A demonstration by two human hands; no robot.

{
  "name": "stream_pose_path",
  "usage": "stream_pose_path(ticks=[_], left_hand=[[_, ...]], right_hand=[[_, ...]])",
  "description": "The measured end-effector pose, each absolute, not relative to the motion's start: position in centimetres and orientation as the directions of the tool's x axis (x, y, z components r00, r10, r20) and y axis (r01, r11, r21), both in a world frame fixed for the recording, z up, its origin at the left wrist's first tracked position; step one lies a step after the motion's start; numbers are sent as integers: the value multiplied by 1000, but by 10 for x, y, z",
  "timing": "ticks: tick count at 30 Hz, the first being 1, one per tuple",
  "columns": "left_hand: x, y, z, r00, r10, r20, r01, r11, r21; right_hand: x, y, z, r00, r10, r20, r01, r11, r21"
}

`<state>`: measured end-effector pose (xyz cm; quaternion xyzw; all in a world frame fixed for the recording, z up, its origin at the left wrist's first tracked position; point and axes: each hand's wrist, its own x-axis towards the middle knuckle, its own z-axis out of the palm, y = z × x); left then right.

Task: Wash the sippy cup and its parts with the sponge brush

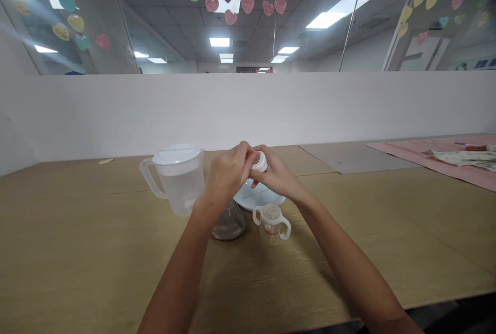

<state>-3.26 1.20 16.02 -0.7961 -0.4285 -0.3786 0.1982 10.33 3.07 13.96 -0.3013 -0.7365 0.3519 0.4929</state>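
Both hands meet above a white plate [258, 199] and hold a small white ring-shaped cap [260, 162] between them. My left hand [229, 169] has its fingers closed on the cap's left side. My right hand [274, 173] grips it from the right, with fingertips beneath. Under my left wrist stands a clear glass vessel [229, 223] with a wide base, its top partly hidden by the arm. Just right of it is a small clear bottle [270, 226] with two white handles and red print. A translucent pitcher [182, 184] with a white lid stands left of my left hand.
A pink cloth [437, 157] with a whitish cloth [465, 158] and a pen lies at the far right. A grey sheet [356, 157] covers part of the table [96, 251]. A white wall [248, 109] rises behind it.
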Motion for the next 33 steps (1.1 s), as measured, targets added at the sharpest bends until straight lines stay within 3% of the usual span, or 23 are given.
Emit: stream_pose_path(ticks=[7,12,15,17,21,28,33], left_hand=[[-41,16,162,156,498,853,663,-693,283],[-43,21,164,58,587,808,301,-782,546],[-43,18,167,59,614,787,138,-786,603],[-42,13,169,82,593,801,157,-801,578],[-41,4,171,247,516,821,382,-830,407],[-37,5,168,359,486,796,596,-777,205],[-34,2,165,375,461,805,660,-742,118]], right_hand=[[93,31,129,-377,668,642,13,697,-717],[90,29,126,-294,582,758,114,809,-576],[89,27,127,-224,506,833,182,861,-475],[89,27,129,-169,433,885,239,889,-390],[96,33,132,-140,323,936,359,898,-256],[108,52,118,-106,351,930,649,733,-203],[109,56,111,-112,327,938,679,715,-168]])
